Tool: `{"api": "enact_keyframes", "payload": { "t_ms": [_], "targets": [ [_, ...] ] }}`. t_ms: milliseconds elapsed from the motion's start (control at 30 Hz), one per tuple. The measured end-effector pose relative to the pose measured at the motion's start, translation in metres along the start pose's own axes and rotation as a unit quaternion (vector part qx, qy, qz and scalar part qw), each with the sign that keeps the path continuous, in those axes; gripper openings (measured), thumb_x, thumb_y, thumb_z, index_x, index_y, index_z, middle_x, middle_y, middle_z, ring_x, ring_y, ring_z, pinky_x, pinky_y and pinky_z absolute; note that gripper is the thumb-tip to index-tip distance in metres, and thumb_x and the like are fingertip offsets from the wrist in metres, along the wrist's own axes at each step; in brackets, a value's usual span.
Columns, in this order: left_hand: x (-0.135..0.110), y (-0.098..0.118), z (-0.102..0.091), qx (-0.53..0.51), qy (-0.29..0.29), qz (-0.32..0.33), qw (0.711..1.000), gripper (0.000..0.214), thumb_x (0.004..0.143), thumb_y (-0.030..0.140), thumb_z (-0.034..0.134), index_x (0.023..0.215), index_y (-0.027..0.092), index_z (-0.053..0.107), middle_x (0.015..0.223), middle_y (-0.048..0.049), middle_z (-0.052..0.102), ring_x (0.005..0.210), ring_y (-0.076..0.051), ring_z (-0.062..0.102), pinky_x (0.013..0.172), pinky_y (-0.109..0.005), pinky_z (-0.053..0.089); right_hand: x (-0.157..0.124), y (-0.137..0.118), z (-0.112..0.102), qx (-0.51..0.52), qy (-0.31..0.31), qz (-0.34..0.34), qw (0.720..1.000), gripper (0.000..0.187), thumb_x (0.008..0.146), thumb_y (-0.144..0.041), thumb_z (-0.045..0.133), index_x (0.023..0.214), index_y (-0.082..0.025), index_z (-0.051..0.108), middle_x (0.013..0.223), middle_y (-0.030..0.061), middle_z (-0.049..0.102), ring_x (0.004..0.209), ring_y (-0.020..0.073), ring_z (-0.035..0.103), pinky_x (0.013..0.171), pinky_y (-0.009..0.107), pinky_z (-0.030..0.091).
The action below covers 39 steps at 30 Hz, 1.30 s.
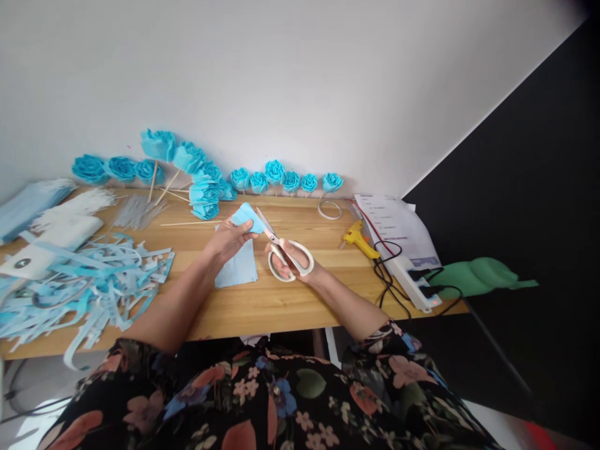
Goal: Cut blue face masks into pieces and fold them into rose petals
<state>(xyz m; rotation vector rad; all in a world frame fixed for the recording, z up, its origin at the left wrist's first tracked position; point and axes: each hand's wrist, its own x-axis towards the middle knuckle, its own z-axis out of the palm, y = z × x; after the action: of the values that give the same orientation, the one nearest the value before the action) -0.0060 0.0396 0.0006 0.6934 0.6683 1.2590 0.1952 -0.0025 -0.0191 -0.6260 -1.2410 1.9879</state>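
Pinched between the thumb and fingers of my left hand [230, 240] is a small folded piece of light-blue fabric or crepe paper [249, 219]. My right hand [285, 264] grips white-handled scissors [304, 255], fingers through the loops. The scissor blades are apart and point up beside the right edge of the blue piece; whether they touch it I cannot tell. Below my left hand, a flat pale-blue sheet [238, 267] lies on the wooden table.
Blue handmade flowers [204, 187] on sticks line the wall. A heap of blue and white strips [107, 281] covers the left side. At right are a yellow glue gun [359, 237], a tape ring [330, 210], printed paper [398, 225], a power strip [415, 284] with cables and green material [478, 277].
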Motion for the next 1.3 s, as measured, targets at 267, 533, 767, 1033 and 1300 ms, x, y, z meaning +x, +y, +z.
{"api": "enact_keyframes", "payload": {
  "t_ms": [267,533,767,1033,1300],
  "targets": [
    [0.0,0.003,-0.003,0.027,0.011,-0.003,1.0,0.036,0.053,0.021,0.098,0.075,0.014,0.071,0.07,-0.0004,0.072,0.06,-0.012,0.066,0.055,-0.021,0.057,0.0,0.0,0.0,-0.016,0.013,0.005,1.0,0.059,0.085,-0.068,0.064,0.105,-0.013,0.066,0.054,-0.0053,0.052,0.037,0.0068,0.039,0.033,0.02,0.033],
    [-0.001,0.009,-0.001,0.022,0.031,-0.019,0.999,0.028,0.058,0.013,0.095,0.073,0.011,0.071,0.066,0.0003,0.07,0.056,-0.01,0.064,0.052,-0.018,0.053,-0.002,-0.009,0.006,-0.032,0.05,0.018,0.998,0.061,0.08,-0.07,0.068,0.1,-0.012,0.067,0.055,-0.0064,0.052,0.037,0.0045,0.039,0.035,0.018,0.033],
    [0.002,0.009,0.0,0.001,0.051,-0.024,0.998,0.022,0.073,0.024,0.089,0.079,0.011,0.072,0.07,-0.0012,0.073,0.06,-0.012,0.068,0.057,-0.023,0.06,-0.003,-0.012,0.009,-0.043,0.046,0.012,0.998,0.059,0.083,-0.067,0.067,0.103,-0.012,0.066,0.057,-0.0063,0.051,0.039,0.0044,0.037,0.036,0.019,0.031],
    [0.0,0.009,0.0,0.023,0.025,0.019,0.999,0.045,0.051,0.037,0.099,0.078,0.011,0.074,0.071,-0.0004,0.075,0.061,-0.012,0.069,0.054,-0.02,0.06,-0.003,-0.006,0.002,-0.012,-0.047,-0.005,0.999,0.061,0.09,-0.068,0.057,0.116,-0.013,0.063,0.068,-0.0023,0.056,0.051,0.0091,0.049,0.046,0.023,0.039],
    [0.001,0.008,-0.001,0.043,0.026,0.033,0.998,0.035,0.062,0.034,0.095,0.075,0.012,0.072,0.07,-0.0013,0.073,0.061,-0.012,0.068,0.057,-0.021,0.057,-0.003,-0.016,0.009,-0.027,-0.072,-0.015,0.997,0.071,0.093,-0.065,0.055,0.147,-0.021,0.04,0.067,-0.0037,0.058,0.051,0.0114,0.05,0.045,0.023,0.039]
  ]
}}
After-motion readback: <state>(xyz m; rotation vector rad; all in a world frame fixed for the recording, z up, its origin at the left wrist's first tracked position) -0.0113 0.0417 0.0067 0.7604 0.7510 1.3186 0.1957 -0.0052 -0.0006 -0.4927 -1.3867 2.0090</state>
